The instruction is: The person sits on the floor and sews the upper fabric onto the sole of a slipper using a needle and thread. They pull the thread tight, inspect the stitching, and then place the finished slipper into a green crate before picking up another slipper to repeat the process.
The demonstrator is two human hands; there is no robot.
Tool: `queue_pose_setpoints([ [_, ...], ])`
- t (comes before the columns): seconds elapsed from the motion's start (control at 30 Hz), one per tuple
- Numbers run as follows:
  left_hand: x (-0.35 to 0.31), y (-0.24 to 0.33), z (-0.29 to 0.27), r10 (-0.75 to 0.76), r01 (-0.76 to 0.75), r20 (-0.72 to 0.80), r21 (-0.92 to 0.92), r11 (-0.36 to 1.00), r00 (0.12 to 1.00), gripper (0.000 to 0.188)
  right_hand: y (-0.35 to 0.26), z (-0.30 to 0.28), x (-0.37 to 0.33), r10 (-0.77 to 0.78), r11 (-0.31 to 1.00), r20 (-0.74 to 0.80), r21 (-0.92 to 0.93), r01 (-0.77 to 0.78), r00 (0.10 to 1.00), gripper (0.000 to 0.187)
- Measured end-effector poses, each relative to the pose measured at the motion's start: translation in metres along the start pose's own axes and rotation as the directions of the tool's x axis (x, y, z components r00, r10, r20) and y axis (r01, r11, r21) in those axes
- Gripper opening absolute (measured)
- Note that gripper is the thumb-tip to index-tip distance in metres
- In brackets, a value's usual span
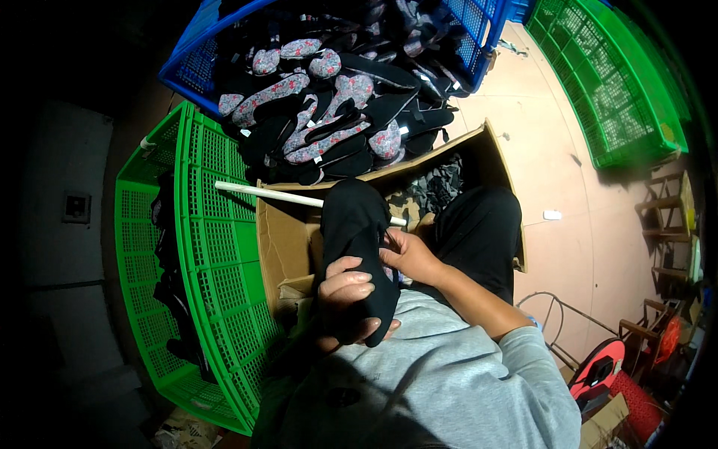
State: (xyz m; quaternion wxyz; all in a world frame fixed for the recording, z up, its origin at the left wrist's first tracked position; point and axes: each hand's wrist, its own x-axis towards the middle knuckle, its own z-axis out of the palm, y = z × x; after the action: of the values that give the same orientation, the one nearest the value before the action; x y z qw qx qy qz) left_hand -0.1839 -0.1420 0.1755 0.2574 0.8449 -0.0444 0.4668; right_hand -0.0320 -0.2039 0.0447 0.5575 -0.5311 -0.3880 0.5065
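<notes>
My left hand [348, 288] is wrapped round a black cloth shoe [380, 298], which lies lengthwise over my black-trousered left thigh. A bit of floral lining shows at the shoe's right edge. From the right, my right hand [411, 254] meets the same shoe with thumb and fingers pinched at its edge; whatever small part they grip is hidden. Ahead of my knees, a blue crate [482, 34] holds a big heap of similar black shoes [329, 123] with grey-and-red floral linings.
A cardboard box [280, 243] with dark fabric scraps [437, 183] stands around my knees, a pale stick [280, 196] across it. Green crates [224, 277] stand at left, black items in one. Another green crate [606, 90] is at far right, wooden racks [666, 206] below it.
</notes>
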Motion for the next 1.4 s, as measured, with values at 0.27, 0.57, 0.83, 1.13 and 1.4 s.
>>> queue_pose_setpoints([
  [0.27,-0.004,-0.016,-0.015,-0.189,0.196,-0.208,0.015,0.98,0.96,0.072,-0.029,-0.014,-0.01,0.109,0.976,-0.054,0.195,-0.097,0.993,0.024],
  [0.57,-0.026,-0.043,-0.015,-0.692,0.772,-0.585,-0.168,0.613,0.423,0.044,-0.009,-0.04,-0.011,0.293,0.852,-0.324,0.515,-0.092,0.899,0.024],
  [0.83,-0.059,-0.065,-0.021,-0.862,0.532,-0.486,-0.773,0.346,-0.146,0.035,-0.003,-0.036,-0.014,0.158,0.944,-0.188,0.315,-0.093,0.969,0.054],
  [1.13,-0.109,-0.091,-0.014,-0.883,0.436,-0.323,-0.886,0.156,-0.34,0.028,-0.004,-0.026,-0.012,0.019,0.934,-0.072,0.358,0.008,0.997,0.083],
  [1.4,-0.124,-0.093,-0.017,-0.879,0.526,-0.369,-0.834,0.17,-0.302,0.032,0.0,-0.014,-0.007,-0.022,0.94,-0.158,0.332,0.074,0.987,0.079],
])
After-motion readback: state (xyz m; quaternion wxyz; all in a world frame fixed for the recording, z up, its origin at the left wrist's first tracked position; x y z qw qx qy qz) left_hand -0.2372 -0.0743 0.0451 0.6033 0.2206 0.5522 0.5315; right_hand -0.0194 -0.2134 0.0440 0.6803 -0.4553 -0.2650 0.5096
